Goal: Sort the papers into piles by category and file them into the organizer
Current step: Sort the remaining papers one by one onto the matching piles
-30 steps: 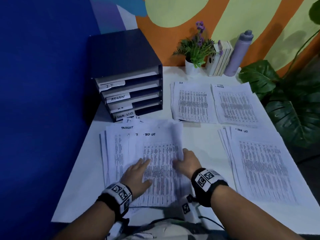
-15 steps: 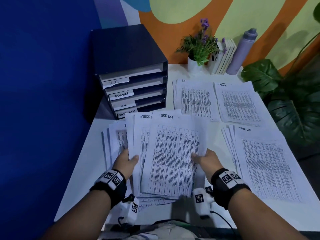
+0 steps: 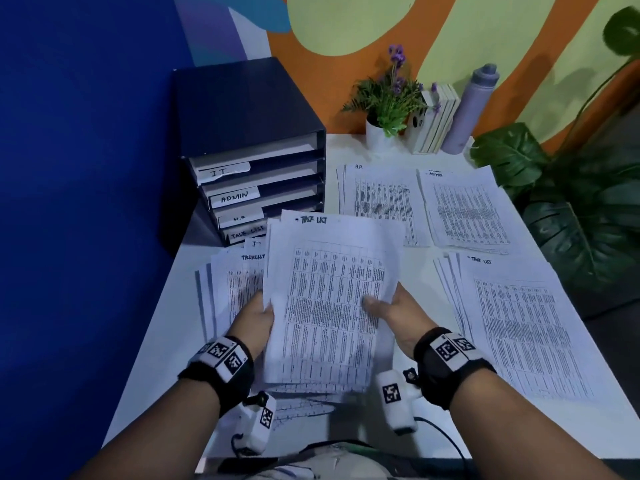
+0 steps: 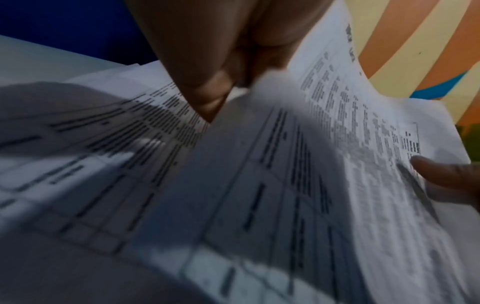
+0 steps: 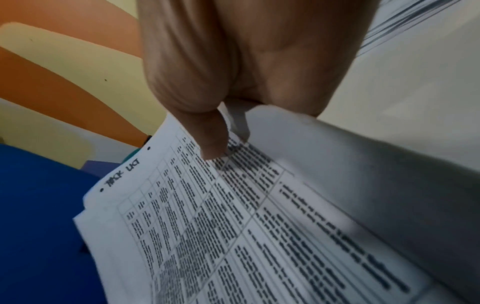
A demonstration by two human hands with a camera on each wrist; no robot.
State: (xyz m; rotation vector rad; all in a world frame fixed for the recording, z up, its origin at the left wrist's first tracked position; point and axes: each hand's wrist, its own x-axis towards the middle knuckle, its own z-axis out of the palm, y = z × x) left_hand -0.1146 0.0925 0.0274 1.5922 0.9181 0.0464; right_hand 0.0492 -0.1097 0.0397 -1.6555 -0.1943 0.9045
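**Task-list sheaf held off the table**

At the table's [image 3: 166, 341] far left corner I see the organizer [image 3: 249, 140]. Loose papers [image 3: 225, 289] lie fanned by the near left edge. My left hand [image 3: 254, 317] pinches the sheaf's [image 3: 329, 306] left edge; my right hand [image 3: 391, 306] pinches its right edge, thumb on top. Three sorted piles lie along the right side: HR [image 3: 381, 199], admin [image 3: 464, 209], task list [image 3: 519, 327].

Printed "TASK LIST" sheaf [image 3: 329, 306] raised above spread papers [image 3: 235, 285].
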